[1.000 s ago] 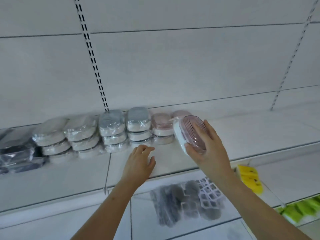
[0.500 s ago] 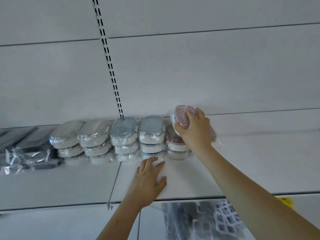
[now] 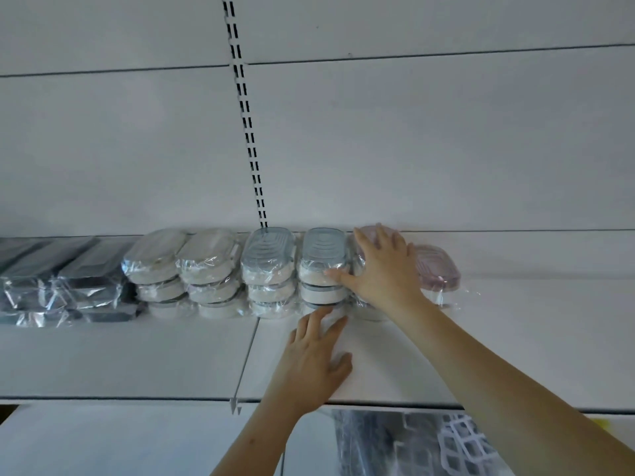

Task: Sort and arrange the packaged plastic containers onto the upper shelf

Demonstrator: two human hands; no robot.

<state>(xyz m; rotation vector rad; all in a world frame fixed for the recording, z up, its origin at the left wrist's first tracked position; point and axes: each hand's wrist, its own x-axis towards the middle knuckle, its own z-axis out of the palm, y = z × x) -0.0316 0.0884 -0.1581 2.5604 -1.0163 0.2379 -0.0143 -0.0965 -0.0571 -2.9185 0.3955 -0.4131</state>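
Observation:
A row of stacked, plastic-wrapped oval containers stands along the back of the upper shelf [image 3: 144, 359]: white-lidded stacks [image 3: 156, 255], blue-grey-lidded stacks [image 3: 268, 255] and pink-lidded ones. My right hand [image 3: 385, 269] lies spread over the top pink container [image 3: 369, 235] of the left pink stack, fingers straight, thumb touching the neighbouring blue-grey stack [image 3: 321, 249]. Another pink container [image 3: 434, 266] sits just right of that hand. My left hand [image 3: 314, 362] rests flat on the shelf in front of the stacks, fingertips near the bottom blue-grey container.
Dark wrapped packs [image 3: 62, 280] fill the shelf's far left. A slotted upright [image 3: 245, 111] runs up the white back panel. Bare shelf stretches to the right of the pink containers. Below the shelf edge lie wrapped grid-like items [image 3: 457, 441].
My right hand carried the pink container from in front of the shelf up onto the pink stack and now lies flat over it. My left hand slid forward on the shelf. The view tilted upward.

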